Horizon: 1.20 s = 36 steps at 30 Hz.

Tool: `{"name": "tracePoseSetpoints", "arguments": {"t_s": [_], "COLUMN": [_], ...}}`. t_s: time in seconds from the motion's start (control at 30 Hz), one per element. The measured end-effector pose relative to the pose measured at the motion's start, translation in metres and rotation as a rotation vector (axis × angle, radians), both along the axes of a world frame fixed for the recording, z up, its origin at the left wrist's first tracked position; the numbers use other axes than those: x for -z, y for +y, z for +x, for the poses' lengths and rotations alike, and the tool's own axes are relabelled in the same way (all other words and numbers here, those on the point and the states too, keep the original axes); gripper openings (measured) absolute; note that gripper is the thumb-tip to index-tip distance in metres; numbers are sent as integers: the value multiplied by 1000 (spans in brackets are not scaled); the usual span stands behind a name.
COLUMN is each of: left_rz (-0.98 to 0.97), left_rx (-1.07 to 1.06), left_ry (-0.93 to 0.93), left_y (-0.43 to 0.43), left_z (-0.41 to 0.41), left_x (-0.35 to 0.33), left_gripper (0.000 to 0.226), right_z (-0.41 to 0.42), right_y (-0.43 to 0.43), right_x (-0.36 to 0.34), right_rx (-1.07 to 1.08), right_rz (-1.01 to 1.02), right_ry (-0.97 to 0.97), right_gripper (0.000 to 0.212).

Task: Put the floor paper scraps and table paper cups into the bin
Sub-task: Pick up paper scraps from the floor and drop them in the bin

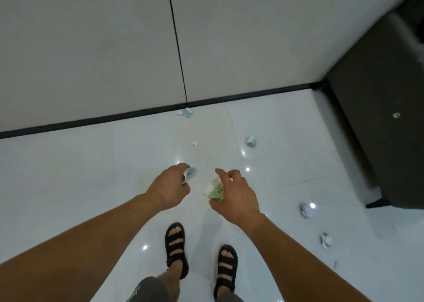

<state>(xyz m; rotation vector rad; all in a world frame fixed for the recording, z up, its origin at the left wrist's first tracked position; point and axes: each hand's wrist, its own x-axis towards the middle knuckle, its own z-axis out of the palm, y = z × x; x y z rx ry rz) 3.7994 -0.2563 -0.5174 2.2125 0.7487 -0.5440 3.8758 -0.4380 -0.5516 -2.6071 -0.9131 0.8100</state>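
Above a glossy white tiled floor (68,175), both bare arms are stretched forward. A crumpled blue-and-white paper scrap (191,172) is pinched in the curled fingers of the left hand (169,187), and a green-and-white paper piece (214,190) with a leafy green pattern is gripped by the thumb and lower fingers of the right hand (236,193), whose forefinger is raised; whether this piece is a cup cannot be told. More scraps are seen on the tiles: a blue-and-white one (184,113) against the black skirting (91,121), a small white one (195,144) ahead of the hands, a blue-and-white ball (251,141) to the right, and two crumpled balls (306,210) (325,241) near a dark piece of furniture (367,118) on the right. Black strapped sandals (175,244) are worn on both feet. A pale print on the grey shorts (149,290) is too blurred to be read.
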Motion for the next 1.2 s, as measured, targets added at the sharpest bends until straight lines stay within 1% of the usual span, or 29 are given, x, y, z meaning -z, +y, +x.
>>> {"name": "tracePoseSetpoints", "arguments": {"t_s": [0.13, 0.27, 0.53, 0.67, 0.77, 1.03, 1.2], "left_rz": [45, 59, 102, 135, 136, 236, 298], "left_rx": [-111, -244, -616, -785, -874, -978, -1030], "left_ry": [-37, -77, -142, -178, -179, -205, -186], "left_y": [1, -5, -1, 16, 35, 114, 157], "left_z": [-42, -95, -227, -300, -360, -516, -587], "left_x": [-77, -134, -189, -203, -208, -223, -231], "left_gripper": [51, 53, 50, 48, 48, 50, 48], "right_z": [-6, -28, -109, -174, -231, -399, -478], "right_y": [17, 35, 99, 148, 187, 292, 344], "right_x": [-77, -138, -208, -233, -243, -254, -259], "right_rx": [-156, -295, -661, -839, -932, -1073, -1158], "right_rz": [-15, 22, 67, 104, 102, 114, 141], "right_ry": [-43, -69, -175, -237, -267, -312, -320], "right_gripper": [81, 81, 80, 80, 79, 77, 78]}}
